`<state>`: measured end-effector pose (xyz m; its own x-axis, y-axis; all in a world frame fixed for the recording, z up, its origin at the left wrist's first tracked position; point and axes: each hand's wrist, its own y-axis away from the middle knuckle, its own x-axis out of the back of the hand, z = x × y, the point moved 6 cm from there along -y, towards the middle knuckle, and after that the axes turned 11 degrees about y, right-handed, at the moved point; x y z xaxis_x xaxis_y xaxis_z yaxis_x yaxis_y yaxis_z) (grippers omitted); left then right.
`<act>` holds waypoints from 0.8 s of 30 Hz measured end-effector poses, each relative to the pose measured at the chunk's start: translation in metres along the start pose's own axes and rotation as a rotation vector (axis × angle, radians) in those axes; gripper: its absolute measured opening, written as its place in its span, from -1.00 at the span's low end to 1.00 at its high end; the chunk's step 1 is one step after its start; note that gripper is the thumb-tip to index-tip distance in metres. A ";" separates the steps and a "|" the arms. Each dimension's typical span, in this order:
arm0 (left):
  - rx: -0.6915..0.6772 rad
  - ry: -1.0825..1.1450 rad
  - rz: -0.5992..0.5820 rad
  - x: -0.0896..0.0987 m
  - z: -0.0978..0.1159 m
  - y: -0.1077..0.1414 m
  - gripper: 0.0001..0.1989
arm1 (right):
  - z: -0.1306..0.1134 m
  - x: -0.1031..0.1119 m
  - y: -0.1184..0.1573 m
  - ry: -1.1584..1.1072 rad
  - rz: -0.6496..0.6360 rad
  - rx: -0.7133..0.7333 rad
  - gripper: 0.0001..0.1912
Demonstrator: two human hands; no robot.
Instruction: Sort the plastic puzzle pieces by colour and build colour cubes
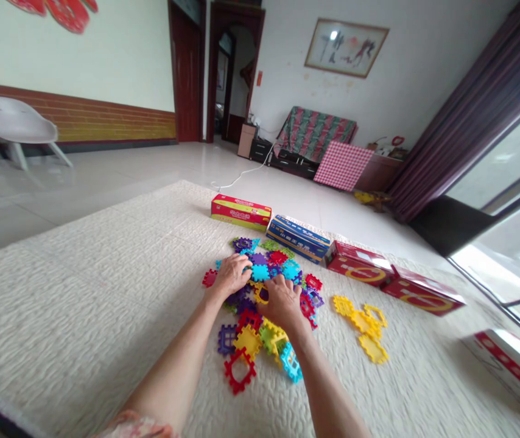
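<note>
A pile of colourful plastic interlocking building pieces lies on a pale quilted mat (118, 280). My left hand (231, 277) rests on the pile's left side, fingers bent and close together beside a cyan piece (260, 272) and a purple one (259, 259). On the right of the pile, my right hand (282, 300) curls its fingers down among the pieces, next to a yellow frame piece (260, 294). What either set of fingertips grips is hidden. Nearer to me lie a red frame piece (248, 384) and a yellow flower-like piece (248, 344).
Several yellow pieces (366, 323) form a separate group at the right. Behind the pile stand a red-and-green box (240, 212), a blue box (299, 238) and two dark red boxes (360, 264). A white-and-red box (516, 365) sits at far right. A chair (17, 121) stands at left.
</note>
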<state>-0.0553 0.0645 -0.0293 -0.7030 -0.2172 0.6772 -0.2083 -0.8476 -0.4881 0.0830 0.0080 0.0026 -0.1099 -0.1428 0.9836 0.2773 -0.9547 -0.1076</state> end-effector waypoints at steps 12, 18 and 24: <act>-0.005 0.008 -0.010 -0.003 -0.001 0.000 -0.81 | 0.004 0.011 0.009 -0.470 0.336 0.198 -0.59; -0.023 0.008 -0.009 -0.003 0.000 -0.001 -0.81 | 0.029 0.010 0.022 -0.651 0.472 0.132 -0.58; -0.071 0.053 -0.011 -0.003 -0.003 -0.001 -0.79 | 0.141 -0.021 0.046 -0.421 0.533 -0.301 -0.54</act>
<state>-0.0546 0.0679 -0.0324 -0.7352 -0.1808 0.6533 -0.2626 -0.8126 -0.5203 0.2326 0.0036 -0.0028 0.3588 -0.5526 0.7522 -0.0896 -0.8226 -0.5616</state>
